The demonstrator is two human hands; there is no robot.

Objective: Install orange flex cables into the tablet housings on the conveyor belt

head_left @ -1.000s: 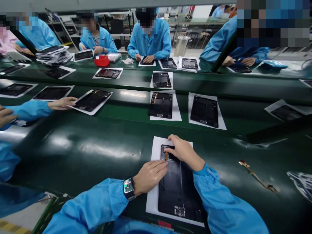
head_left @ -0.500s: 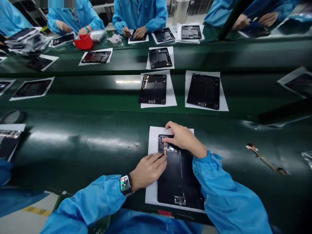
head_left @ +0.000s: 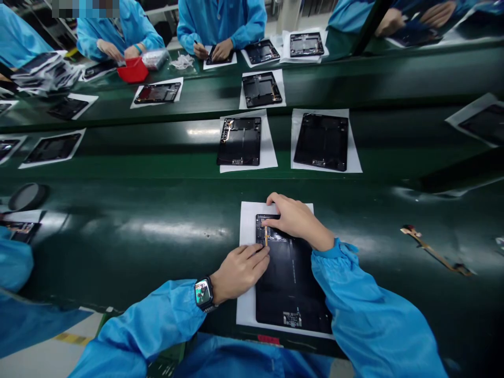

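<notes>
A black tablet housing (head_left: 283, 294) lies on a sheet of white paper (head_left: 245, 302) in front of me. An orange flex cable (head_left: 266, 236) runs along its upper left part. My left hand (head_left: 241, 270), with a watch on the wrist, has its fingertips held together on the cable's lower end. From the right, my right hand (head_left: 297, 223) reaches across the top of the housing. Its thumb presses at the cable's upper end, and its index finger bends over the housing's top edge. What lies under the fingertips is hidden.
A loose flex cable (head_left: 435, 252) lies on the green bench to the right. Two tablet housings (head_left: 239, 142) (head_left: 322, 142) rest on paper ahead. A round grey lid (head_left: 27, 197) sits at left. Co-workers (head_left: 222, 23) in blue work across the bench, near a red bin (head_left: 133, 71).
Both hands stay almost still on the cable and housing. My view has shifted slightly. The housings ahead appear farther left, and a neighbour's blue sleeve reaches further in at the left.
</notes>
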